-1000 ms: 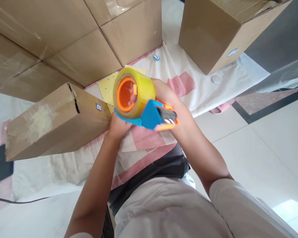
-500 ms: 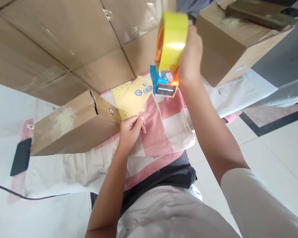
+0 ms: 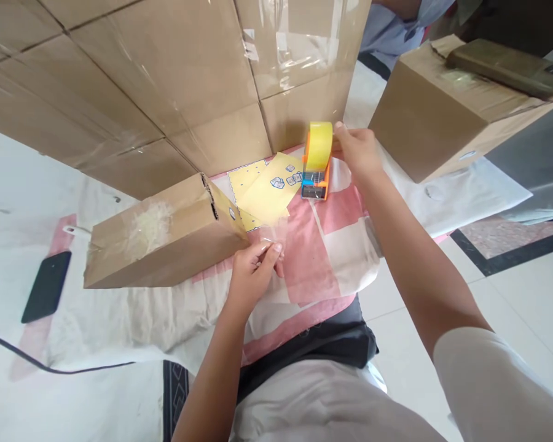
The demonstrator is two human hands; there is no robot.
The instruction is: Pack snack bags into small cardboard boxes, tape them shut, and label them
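Observation:
My left hand (image 3: 257,270) pinches a short piece of clear tape (image 3: 274,234) above the pink and white cloth (image 3: 304,258). The tape dispenser (image 3: 317,161), orange and blue with a yellow roll, stands on the cloth beside the yellow papers (image 3: 271,190). My right hand (image 3: 357,150) is at the right side of the roll, its thumb and fingers near the dispenser's edge; whether it still grips the dispenser is unclear. Small blue-outlined drawings show on the upper paper.
Large taped cartons (image 3: 203,80) stand behind the papers. A narrow cardboard box (image 3: 166,239) lies at the left, near a black phone (image 3: 47,286). Another box (image 3: 433,110) at the right carries a dark phone-like object (image 3: 502,67). Part of a person shows at the top right.
The tape dispenser has come down from the air onto the cloth, along with my right hand. My left hand appears slightly lower and farther right, with clear tape now visible in it. The camera view has shifted.

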